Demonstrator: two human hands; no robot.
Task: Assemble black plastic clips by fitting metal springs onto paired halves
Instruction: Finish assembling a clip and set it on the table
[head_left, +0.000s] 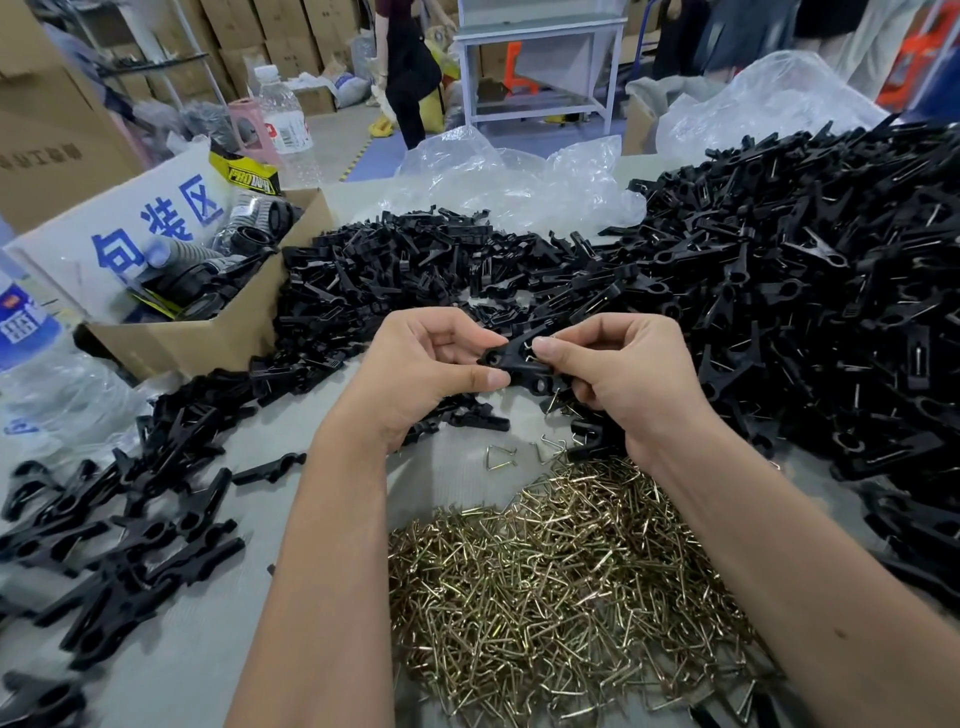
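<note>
In the head view, much was cut off or obscured. The large heap of black clips (810, 291) at the right ran past the frame's edge, and a further spread of clips (124, 530) at the lower left was blurred toward the corner. The pile of metal springs (561, 582) on the desk (208, 649) was partly covered by both forearms, and its near edge was lost at the bottom of the frame. The far background, with stacked cartons and a standing person seen only from the waist down, was soft and hard to read. A cardboard box (218, 332) at the left was partly hidden behind a white sign with blue characters (130, 228), and its contents could not be made out clearly.

At the centre, above the desk and between the heaps, a pair of black clip halves (519, 361) was held in both hands. The left hand (421, 374) was curled, and the halves were pinched at their round-holed end between thumb and forefinger. The right hand (623, 374) was also curled; its thumb was pressed against the upper side of the halves, where a thin spring wire (530, 349) was just visible. How far the spring was seated could not be told. The remaining right fingers were folded under and hidden from sight.

A few loose springs (496, 457) lay apart on the desk just below the hands.
</note>
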